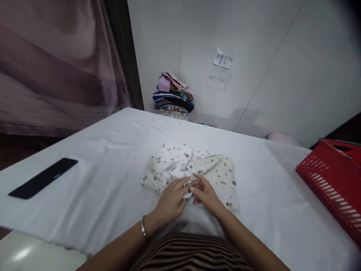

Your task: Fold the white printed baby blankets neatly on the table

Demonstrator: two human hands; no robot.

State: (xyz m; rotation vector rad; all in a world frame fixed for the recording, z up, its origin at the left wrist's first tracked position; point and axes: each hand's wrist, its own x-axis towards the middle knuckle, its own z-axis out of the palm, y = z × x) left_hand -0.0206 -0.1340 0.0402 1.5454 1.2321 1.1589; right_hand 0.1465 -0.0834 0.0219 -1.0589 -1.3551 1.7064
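Left: one dark flat slab (43, 178), surface detail unreadable, on white-draped worktop (98, 188). Far centre: one garment stack (173, 94), base hard to make out; near centre: one patterned cloth (187, 163), rumpled, part-hidden under left hand (173, 197) and right hand (204, 192), fingers bent close together, whether clamped on it cannot tell. Right: one red basket (335, 169), cut off by frame.
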